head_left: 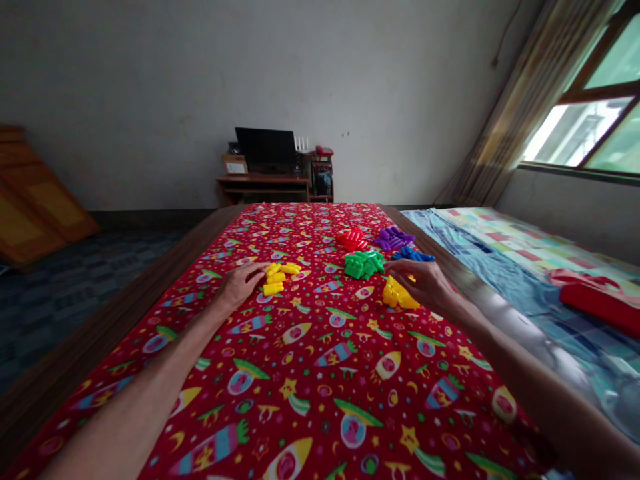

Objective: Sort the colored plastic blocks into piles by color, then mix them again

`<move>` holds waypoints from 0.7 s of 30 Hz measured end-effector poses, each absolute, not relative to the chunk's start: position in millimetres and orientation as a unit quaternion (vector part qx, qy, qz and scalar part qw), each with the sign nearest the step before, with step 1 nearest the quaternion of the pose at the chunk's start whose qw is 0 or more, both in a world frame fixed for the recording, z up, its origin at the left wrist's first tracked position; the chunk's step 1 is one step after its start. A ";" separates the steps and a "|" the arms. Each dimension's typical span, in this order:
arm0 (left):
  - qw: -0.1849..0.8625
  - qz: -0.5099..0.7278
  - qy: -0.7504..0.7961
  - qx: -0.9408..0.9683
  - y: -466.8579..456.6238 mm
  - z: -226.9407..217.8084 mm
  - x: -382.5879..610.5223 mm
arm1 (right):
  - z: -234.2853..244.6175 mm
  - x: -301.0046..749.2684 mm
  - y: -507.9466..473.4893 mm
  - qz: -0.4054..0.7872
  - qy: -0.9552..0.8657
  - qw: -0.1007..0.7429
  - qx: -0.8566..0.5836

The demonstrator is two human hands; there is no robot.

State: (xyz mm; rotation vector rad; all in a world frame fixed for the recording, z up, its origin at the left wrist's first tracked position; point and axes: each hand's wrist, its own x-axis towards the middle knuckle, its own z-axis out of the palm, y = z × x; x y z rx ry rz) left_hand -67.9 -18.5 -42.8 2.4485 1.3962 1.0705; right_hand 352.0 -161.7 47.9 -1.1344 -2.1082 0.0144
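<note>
My left hand (pixel 242 285) reaches in from the left, fingers stretched out to the edge of a small loose group of yellow toy blocks (pixel 275 277). Its fingertips seem to touch the nearest block, and I see no block held. On the other side, my right hand (pixel 425 279) hovers over a second yellow block pile (pixel 397 295), thumb and fingers apart. Its fingertips point at the green block pile (pixel 364 265). Just behind that hand lie blue blocks (pixel 413 255), partly hidden. Red blocks (pixel 352 239) and purple blocks (pixel 394 238) lie farther back.
A red patterned cloth (pixel 320 380) covers the long table, whose dark wooden edge (pixel 165 263) shows at the left. Along the right side is a bed (pixel 500 260) with a red item (pixel 600 308). A desk with a monitor (pixel 267 147) stands against the far wall.
</note>
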 end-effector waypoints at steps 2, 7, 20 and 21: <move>0.055 0.347 0.450 0.821 -17.3 -42.9 -66.2 | 47.1 330.3 -159.7 0.015 -0.844 0.361 -0.398; 0.084 0.331 0.435 0.833 -19.1 -41.2 -59.2 | 28.9 259.2 -153.2 0.048 -0.908 0.278 -0.310; 0.310 0.278 0.383 0.824 -46.8 -24.5 -15.9 | -21.9 190.3 -102.7 0.013 -0.896 0.232 -0.378; 0.326 0.278 0.387 0.816 -48.6 -23.9 -15.7 | -20.4 191.8 -102.3 0.015 -0.901 0.223 -0.371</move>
